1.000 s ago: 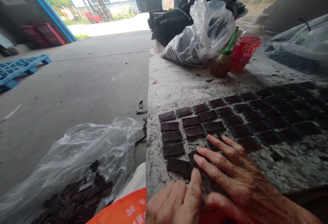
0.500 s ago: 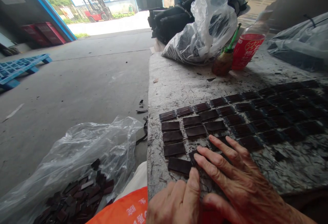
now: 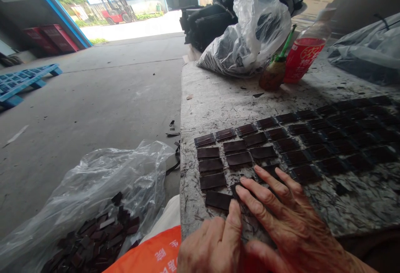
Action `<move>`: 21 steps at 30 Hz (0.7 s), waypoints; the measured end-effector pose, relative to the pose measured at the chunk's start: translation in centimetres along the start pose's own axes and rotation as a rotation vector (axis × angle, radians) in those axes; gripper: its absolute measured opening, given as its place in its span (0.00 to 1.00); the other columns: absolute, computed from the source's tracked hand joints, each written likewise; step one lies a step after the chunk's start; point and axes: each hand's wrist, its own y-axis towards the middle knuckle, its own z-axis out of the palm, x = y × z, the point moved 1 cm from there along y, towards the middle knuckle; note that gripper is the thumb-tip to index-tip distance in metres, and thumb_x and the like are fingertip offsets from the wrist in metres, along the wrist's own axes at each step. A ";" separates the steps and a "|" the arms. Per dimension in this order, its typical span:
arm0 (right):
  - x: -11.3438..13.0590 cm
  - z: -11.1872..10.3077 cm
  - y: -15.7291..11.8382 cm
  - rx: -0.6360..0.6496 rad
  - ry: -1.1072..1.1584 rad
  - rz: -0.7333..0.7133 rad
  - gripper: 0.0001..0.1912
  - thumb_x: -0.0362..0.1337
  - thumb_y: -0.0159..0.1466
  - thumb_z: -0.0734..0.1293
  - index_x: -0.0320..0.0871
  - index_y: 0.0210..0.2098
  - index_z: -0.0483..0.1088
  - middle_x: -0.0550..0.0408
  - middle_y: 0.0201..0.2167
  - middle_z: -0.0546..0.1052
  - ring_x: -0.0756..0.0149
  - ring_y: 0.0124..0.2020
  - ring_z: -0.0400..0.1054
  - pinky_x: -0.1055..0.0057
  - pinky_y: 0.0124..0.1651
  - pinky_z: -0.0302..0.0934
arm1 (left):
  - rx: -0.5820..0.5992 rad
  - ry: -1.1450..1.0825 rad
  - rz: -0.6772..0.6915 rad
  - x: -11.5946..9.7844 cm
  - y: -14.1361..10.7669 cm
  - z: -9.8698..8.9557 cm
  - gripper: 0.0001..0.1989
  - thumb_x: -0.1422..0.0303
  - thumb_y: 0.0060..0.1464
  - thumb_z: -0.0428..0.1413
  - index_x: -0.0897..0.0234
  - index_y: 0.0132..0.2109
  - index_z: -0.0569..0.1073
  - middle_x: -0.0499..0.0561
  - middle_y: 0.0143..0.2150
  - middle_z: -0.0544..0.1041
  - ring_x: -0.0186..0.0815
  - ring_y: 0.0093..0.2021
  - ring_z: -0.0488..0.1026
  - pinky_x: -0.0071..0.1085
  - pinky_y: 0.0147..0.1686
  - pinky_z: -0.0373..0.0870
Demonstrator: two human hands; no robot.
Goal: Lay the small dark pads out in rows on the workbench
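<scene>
My left hand (image 3: pixel 211 239) is at the near table edge, most of its fingers curled in. One extended fingertip touches the right end of a dark rectangular piece (image 3: pixel 218 200), which lies slightly askew. Whether anything sits inside the curled fingers is hidden. Flat and spread, my right hand (image 3: pixel 284 214) rests on the tabletop. Its fingertips touch a dark piece (image 3: pixel 235 189) and another dark piece (image 3: pixel 271 170), both partly covered. Beyond the fingers, similar matte pieces (image 3: pixel 212 181) lie in short columns. Rows of pieces with shinier, clear-edged surfaces (image 3: pixel 301 174) stretch to the right.
Left of the table, a clear plastic bag (image 3: pixel 103 169) holds many loose dark pieces (image 3: pixel 93 239). At the back stand a tied plastic bag (image 3: pixel 240 43), a small brown container with a green nozzle (image 3: pixel 272 75) and a red-labelled bottle (image 3: pixel 304 58). Scraps litter the pale tabletop (image 3: pixel 215 106).
My left hand has shifted slightly up and left, its fingertip now on the nearest piece's right end. My right hand stays in place over its pieces.
</scene>
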 end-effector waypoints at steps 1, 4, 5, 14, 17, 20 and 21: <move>0.1 0.1 0.0 -0.004 0.000 0.003 0.23 0.39 0.55 0.67 0.37 0.49 0.70 0.49 0.51 0.72 0.47 0.56 0.58 0.51 0.59 0.44 | -0.001 0.005 -0.003 0.0 0.0 0.0 0.18 0.79 0.58 0.42 0.76 0.55 0.61 0.42 0.21 0.65 0.29 0.17 0.68 0.24 0.15 0.62; 0.2 0.5 -0.4 0.013 -0.019 -0.004 0.26 0.42 0.56 0.67 0.37 0.51 0.68 0.48 0.53 0.71 0.45 0.58 0.55 0.48 0.59 0.42 | -0.009 0.011 0.003 -0.2 0.1 -0.1 0.17 0.79 0.58 0.42 0.76 0.54 0.61 0.43 0.21 0.66 0.29 0.18 0.68 0.25 0.15 0.62; 0.1 0.6 -0.6 0.025 -0.033 -0.007 0.26 0.42 0.56 0.67 0.37 0.53 0.67 0.47 0.54 0.69 0.45 0.59 0.54 0.48 0.59 0.42 | -0.013 0.006 0.001 -0.2 0.1 -0.2 0.17 0.79 0.58 0.42 0.76 0.54 0.62 0.43 0.21 0.66 0.29 0.18 0.68 0.25 0.15 0.62; 0.1 0.3 -1.2 0.130 -0.039 0.024 0.30 0.42 0.58 0.65 0.39 0.58 0.61 0.52 0.61 0.60 0.43 0.63 0.44 0.45 0.60 0.38 | -0.028 -0.037 -0.050 -0.2 0.7 0.0 0.22 0.78 0.55 0.46 0.77 0.57 0.60 0.44 0.24 0.69 0.30 0.21 0.69 0.24 0.19 0.67; -0.4 -0.5 -1.3 0.083 0.019 0.016 0.29 0.43 0.60 0.65 0.35 0.57 0.61 0.48 0.60 0.62 0.44 0.63 0.43 0.46 0.59 0.42 | -0.016 -0.034 -0.053 -0.2 0.7 0.2 0.20 0.76 0.56 0.45 0.78 0.56 0.61 0.45 0.25 0.70 0.30 0.20 0.69 0.24 0.19 0.68; -1.3 -1.3 -1.5 -0.042 0.070 0.071 0.24 0.40 0.61 0.64 0.36 0.55 0.63 0.43 0.57 0.64 0.43 0.62 0.47 0.45 0.57 0.48 | 0.000 -0.029 -0.057 -0.2 0.6 0.1 0.21 0.76 0.56 0.44 0.77 0.57 0.61 0.45 0.25 0.70 0.30 0.20 0.69 0.23 0.21 0.69; -1.5 -1.4 -1.6 -0.079 0.069 0.099 0.22 0.38 0.61 0.64 0.37 0.53 0.64 0.43 0.56 0.65 0.44 0.61 0.49 0.45 0.56 0.48 | 0.010 -0.020 -0.065 -0.2 0.5 0.1 0.21 0.76 0.56 0.44 0.76 0.57 0.60 0.45 0.25 0.70 0.30 0.21 0.70 0.23 0.22 0.70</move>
